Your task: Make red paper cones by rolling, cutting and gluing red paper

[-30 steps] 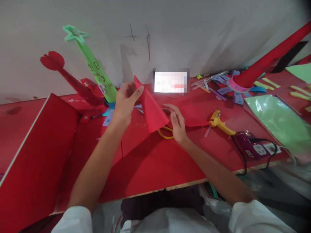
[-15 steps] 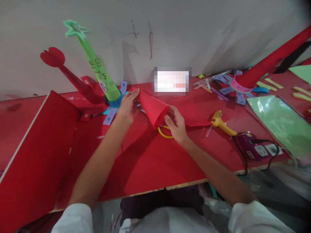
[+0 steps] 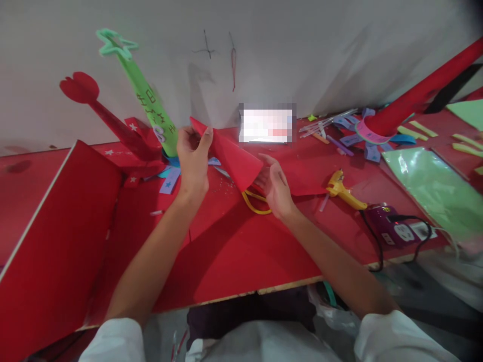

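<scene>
A red paper cone (image 3: 230, 156) is held above the red table (image 3: 234, 251), its tip pointing up and left. My left hand (image 3: 193, 156) pinches the tip end between thumb and fingers. My right hand (image 3: 274, 185) is at the cone's wide mouth, palm turned up and fingers spread, touching its rim. A yellow loop (image 3: 256, 203) lies on the table just under the mouth. The rest of the red sheet (image 3: 302, 178) trails flat to the right of my right hand.
A green cone with a star (image 3: 145, 100) and a red cone with a heart (image 3: 101, 113) stand at the back left. A yellow glue gun (image 3: 343, 192) and a purple power strip (image 3: 394, 231) lie right. A green sheet (image 3: 433, 188) and a long red cone (image 3: 415, 95) sit far right.
My left hand lifted the cone's tip up off the table again. My right hand loosened from gripping the mouth to an open palm under its rim.
</scene>
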